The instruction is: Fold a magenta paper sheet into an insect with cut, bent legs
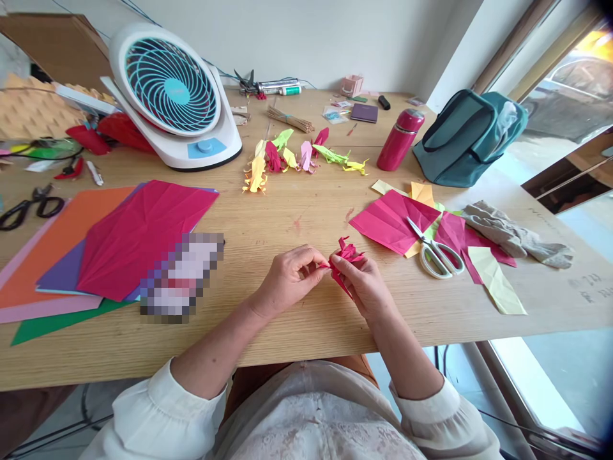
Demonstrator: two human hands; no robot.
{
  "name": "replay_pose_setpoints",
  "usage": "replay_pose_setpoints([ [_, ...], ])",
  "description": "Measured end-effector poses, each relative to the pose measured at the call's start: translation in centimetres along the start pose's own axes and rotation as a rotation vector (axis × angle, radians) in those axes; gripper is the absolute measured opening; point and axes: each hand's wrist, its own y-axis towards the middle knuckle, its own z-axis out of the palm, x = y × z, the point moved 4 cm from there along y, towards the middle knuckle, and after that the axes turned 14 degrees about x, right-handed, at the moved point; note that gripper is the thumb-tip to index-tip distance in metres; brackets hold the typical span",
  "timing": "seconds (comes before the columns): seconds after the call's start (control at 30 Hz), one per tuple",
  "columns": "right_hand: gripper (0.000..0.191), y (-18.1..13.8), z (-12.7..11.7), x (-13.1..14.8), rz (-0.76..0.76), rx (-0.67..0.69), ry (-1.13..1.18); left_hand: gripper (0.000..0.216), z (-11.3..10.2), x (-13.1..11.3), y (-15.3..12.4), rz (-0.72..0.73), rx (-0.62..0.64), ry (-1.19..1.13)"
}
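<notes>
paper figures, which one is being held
The deep pink one, pinched by both the left hand and right hand. No hand touches the others, some also pink, which sit grouped farther back between the fan and flask.

Wooden table point(287, 214), fan point(177, 92), flask point(398, 145), bag point(453, 150), paper figures point(305, 155)

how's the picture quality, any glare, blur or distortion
In the head view, light at the right pales the table near the teal bag; the head view has dark right-hand corners; blocky pixels in the head view hide something beside the coloured sheets; in the head view, the red folded paper shows clearly, its finest creases too small to tell.
</notes>
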Motion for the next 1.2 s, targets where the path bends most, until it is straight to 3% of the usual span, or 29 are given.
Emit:
replay_pose_setpoints([
  [0.27, 0.035, 0.2, 0.0, -0.3, -0.026, 0.005, -0.014, 0.007, 0.2, 0.4, 0.0, -0.131, -0.074, -0.138],
  [0.47, 0.032, 0.4, -0.3, -0.7, -0.051, -0.024, -0.040, 0.018, 1.4, 2.1, -0.4, -0.293, -0.070, -0.439],
  [0.6, 0.031, 0.4, -0.3, -0.8, -0.063, -0.017, -0.067, 0.025, 1.6, 2.5, -0.5, -0.332, -0.117, -0.513],
  [1.2, 0.029, 0.2, -0.2, -0.5, -0.002, -0.020, -0.039, 0.018, 1.5, 2.2, -0.4, -0.325, -0.081, -0.474],
])
